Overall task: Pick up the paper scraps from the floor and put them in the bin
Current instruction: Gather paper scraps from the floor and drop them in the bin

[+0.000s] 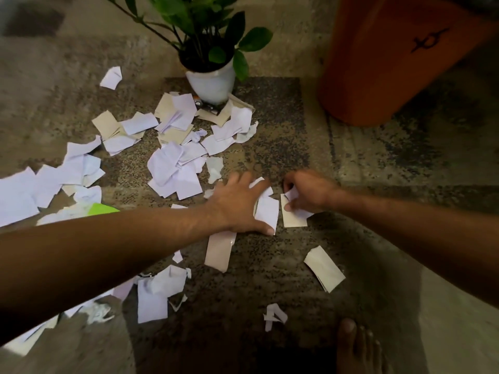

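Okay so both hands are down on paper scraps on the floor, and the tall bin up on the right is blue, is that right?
Not quite: the head view shows the tall plastic bin at upper right is orange, not blue. The rest holds: the left hand and right hand are both down on white paper scraps on the floor.

The speckled grey-brown stone floor [270, 265] is made of large square tiles, some darker and more mottled than the paler ones around them, with thin dark joints between. At the far edge it meets a dull beige wall [297, 36]. A leafy green plant in a white glossy pot [212, 83] stands on the floor close to that wall, in dim, warm light.
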A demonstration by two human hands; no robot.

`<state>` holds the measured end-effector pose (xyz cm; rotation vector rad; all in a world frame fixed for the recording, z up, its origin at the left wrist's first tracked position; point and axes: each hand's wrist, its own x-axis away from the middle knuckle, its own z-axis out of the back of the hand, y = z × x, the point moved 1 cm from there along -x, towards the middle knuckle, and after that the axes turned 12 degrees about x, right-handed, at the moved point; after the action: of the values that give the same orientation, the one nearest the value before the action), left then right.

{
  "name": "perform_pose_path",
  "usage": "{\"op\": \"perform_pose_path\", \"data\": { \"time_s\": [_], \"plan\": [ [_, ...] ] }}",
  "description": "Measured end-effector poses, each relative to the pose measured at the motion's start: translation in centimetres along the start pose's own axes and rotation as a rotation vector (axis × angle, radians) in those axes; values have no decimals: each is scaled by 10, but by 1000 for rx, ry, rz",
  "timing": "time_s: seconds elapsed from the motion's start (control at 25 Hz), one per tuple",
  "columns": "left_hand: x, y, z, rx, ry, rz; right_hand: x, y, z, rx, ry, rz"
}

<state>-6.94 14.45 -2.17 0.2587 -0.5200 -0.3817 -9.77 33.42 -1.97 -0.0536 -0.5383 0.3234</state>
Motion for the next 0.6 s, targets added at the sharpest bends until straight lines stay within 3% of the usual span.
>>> {"op": "perform_pose_path", "data": {
  "time_s": [0.36, 0.6],
  "plan": [
    [-5, 22, -4, 210, -11, 169, 13, 4, 1, -131, -81, -24],
    [-11, 19, -10, 302, -2, 159, 19, 12, 6, -297, -57, 2]
  ]
}}
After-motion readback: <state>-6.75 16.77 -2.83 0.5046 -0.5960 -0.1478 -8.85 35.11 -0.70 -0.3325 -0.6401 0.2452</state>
